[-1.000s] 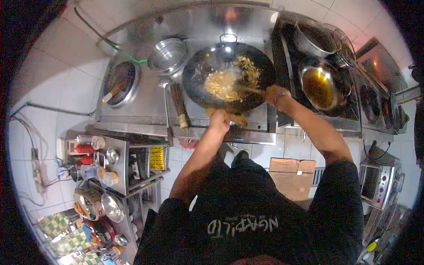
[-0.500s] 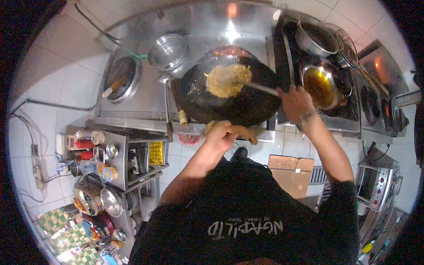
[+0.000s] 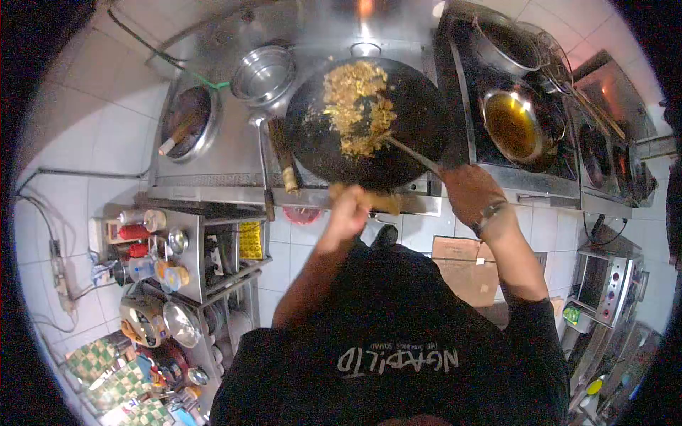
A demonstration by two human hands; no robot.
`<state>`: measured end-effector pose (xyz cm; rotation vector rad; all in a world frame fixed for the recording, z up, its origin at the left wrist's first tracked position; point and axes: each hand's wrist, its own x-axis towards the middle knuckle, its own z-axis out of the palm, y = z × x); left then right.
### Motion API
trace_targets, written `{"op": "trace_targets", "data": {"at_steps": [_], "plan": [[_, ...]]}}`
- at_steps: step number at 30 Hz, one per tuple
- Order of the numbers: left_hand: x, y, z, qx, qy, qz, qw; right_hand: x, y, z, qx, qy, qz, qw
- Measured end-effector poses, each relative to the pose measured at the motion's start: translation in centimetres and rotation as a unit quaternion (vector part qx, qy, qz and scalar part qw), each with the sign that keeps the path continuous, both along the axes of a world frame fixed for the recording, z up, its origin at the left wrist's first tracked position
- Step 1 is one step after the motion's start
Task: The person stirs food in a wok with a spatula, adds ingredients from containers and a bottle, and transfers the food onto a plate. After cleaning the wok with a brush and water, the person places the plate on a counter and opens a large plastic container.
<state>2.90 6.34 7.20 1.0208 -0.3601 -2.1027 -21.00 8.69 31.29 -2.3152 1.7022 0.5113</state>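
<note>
Left hand (image 3: 349, 211) closed on cloth (image 3: 382, 201), covering its grip; right hand (image 3: 472, 193) closed round utensil (image 3: 415, 155), handle end concealed.

From where I watch, this is a working kitchen, likely a restaurant's: I see a big wok (image 3: 419, 121) on a steel range (image 3: 213, 156), a pan of oil (image 3: 511, 126) and tiled walls (image 3: 71, 128).
</note>
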Motion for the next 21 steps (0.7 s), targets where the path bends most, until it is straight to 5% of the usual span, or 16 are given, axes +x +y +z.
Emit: {"op": "trace_targets", "data": {"at_steps": [3, 4, 6, 9, 10, 11, 13, 14, 16, 17, 18, 19, 21], "plan": [[-2.0, -5.3, 5.6, 0.057, 0.003, 0.142, 0.988, 0.7, -2.2, -7.5, -0.082, -0.037, 0.055, 0.994], [-2.2, -5.6, 3.9, 0.061, 0.009, 0.167, 0.984, 1.1, -2.8, -10.9, -0.107, -0.050, 0.073, 0.990], [-2.5, -3.4, 0.0, 0.005, 0.019, 0.150, 0.988, 2.0, -4.9, -17.0, -0.216, -0.070, -0.101, 0.969], [-1.9, 0.7, -3.5, -0.232, -0.053, 0.026, 0.971, 1.8, -2.3, -17.5, -0.301, -0.121, -0.144, 0.935], [-1.3, 1.0, -3.9, -0.366, -0.159, -0.010, 0.917, 1.8, -1.4, -17.1, -0.259, -0.175, -0.207, 0.927], [0.1, 1.0, -5.1, -0.556, -0.416, -0.057, 0.717, 1.7, -0.5, -17.2, -0.261, -0.171, -0.205, 0.928], [0.3, -1.5, -2.3, -0.548, -0.459, -0.032, 0.698, 1.1, 1.2, -18.5, -0.220, -0.335, -0.255, 0.880], [0.2, -3.1, -1.3, -0.551, -0.474, -0.007, 0.687, 0.3, 1.3, -19.1, -0.175, -0.304, -0.265, 0.898], [-0.1, -6.5, -3.8, -0.507, -0.426, 0.030, 0.749, -2.7, 0.7, -19.3, -0.046, -0.186, -0.257, 0.947], [-0.5, -8.4, -6.7, -0.420, -0.284, 0.042, 0.861, -6.5, 0.6, -22.5, -0.096, -0.087, -0.195, 0.972], [-0.9, -10.0, -9.5, -0.301, -0.126, 0.065, 0.943, -8.3, -1.0, -19.7, -0.054, 0.010, -0.101, 0.993], [-1.4, -11.2, -11.4, -0.208, -0.028, 0.081, 0.974, -10.0, -2.7, -16.6, -0.024, 0.094, 0.004, 0.995], [-2.0, -11.2, -9.7, -0.360, -0.195, 0.078, 0.909, -9.3, -6.2, -8.9, 0.021, 0.153, 0.035, 0.987]]}}
